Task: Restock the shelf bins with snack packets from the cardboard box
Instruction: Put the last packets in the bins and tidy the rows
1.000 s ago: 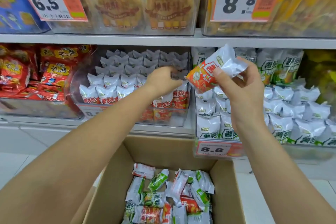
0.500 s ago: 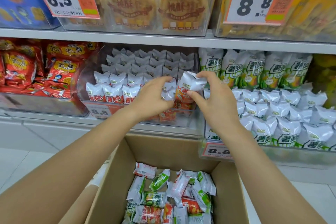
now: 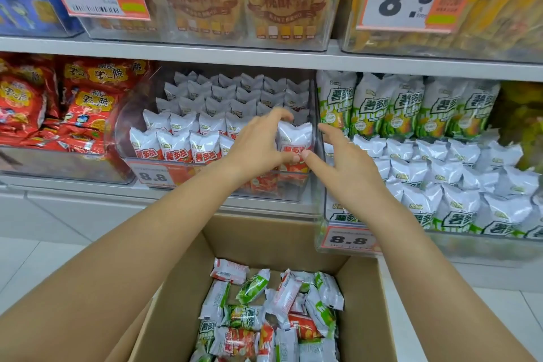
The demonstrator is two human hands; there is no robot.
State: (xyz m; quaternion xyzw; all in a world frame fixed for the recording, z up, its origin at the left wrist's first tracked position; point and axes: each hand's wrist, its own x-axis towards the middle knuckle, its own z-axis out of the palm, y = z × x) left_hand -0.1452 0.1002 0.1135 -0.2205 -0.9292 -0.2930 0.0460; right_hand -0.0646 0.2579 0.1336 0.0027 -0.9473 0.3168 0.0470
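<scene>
Head view, shelf restock, item by item: clear bin [image 3: 296,185] on the middle shelf, filled with rows of upright red-and-white packets; one red packet [image 3: 294,142] stands at the front right corner, flanked by both hands. Left hand [image 3: 258,144]: fingers loosely bent, tips at the packet's top and left side, touching rather than gripping as far as can be told. Right hand [image 3: 343,156]: fingers spread and fairly straight, thumb tip at the packet's lower edge, holding nothing. Step in hand, by judgement: seating this packet in the front row. Next move calls for reaching down to the cardboard box [image 3: 188,303] below (red and green packets lie mixed there) and picking a red one for this bin or a green one for the green-packet bin [image 3: 470,241] to the right. Hidden or unclear: the packets behind the left hand; the box's near end, cut off by the frame; small print on the price tag [image 3: 152,175].
</scene>
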